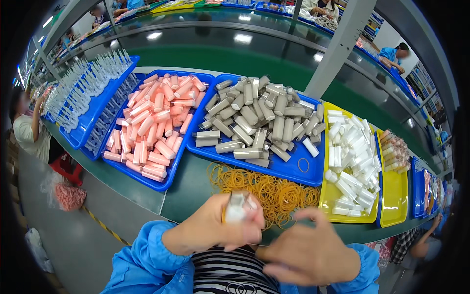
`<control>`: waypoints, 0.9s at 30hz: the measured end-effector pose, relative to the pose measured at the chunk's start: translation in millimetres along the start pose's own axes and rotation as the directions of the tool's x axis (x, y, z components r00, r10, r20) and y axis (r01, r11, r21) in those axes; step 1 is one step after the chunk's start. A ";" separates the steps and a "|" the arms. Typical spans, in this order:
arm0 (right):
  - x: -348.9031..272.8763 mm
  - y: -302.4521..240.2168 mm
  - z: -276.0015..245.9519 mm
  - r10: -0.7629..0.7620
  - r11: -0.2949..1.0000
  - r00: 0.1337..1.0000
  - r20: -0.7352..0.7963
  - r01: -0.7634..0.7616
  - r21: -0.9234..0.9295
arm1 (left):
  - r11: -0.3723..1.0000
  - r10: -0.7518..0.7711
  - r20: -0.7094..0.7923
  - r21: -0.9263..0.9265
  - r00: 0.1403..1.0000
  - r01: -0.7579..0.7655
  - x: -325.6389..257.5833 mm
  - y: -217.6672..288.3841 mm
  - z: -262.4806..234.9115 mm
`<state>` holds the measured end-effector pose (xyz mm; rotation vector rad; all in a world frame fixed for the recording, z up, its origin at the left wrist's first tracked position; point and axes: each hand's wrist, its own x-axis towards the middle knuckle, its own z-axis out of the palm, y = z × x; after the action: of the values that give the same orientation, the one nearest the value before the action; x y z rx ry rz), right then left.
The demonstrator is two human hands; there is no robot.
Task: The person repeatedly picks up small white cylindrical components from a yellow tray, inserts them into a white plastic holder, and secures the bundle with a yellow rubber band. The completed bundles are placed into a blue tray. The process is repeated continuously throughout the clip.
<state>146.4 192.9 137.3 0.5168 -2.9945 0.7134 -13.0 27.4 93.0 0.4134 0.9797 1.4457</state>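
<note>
My left hand is closed around a small bundle of capped plastic tubes, white with a clear, greyish end. An orange band-like edge shows at the bundle's left side. My right hand is beside it, smeared by motion; its index finger is raised and curved. A thin strand seems to run between the two hands, but its kind is too blurred to tell. Just beyond both hands, a loose heap of yellow-orange rubber bands lies on the green table.
A blue tray of pink tubes, a blue tray of grey tubes and a yellow tray of white tubes stand beyond. Clear pointed parts fill stacked trays at left. Another yellow tray is at right. Other people sit along the line.
</note>
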 end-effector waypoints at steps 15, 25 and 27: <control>7.2 34.5 38.1 0.444 0.459 0.854 -0.273 0.044 0.887 | 0.186 0.847 0.173 0.790 0.502 -0.585 34.0 -38.3 -1.3; 12.3 28.6 39.6 0.180 0.967 0.881 -0.437 -0.076 0.244 | -0.050 0.633 0.253 0.956 0.732 -0.288 39.8 -47.3 11.4; 15.5 32.4 37.5 0.193 0.941 0.899 -0.394 -0.056 0.333 | 0.222 0.578 0.149 0.917 0.802 -0.330 36.9 -48.4 12.2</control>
<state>123.4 198.7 91.1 0.1395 -2.5341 1.1560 21.0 59.0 51.8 1.5415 1.9933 1.3085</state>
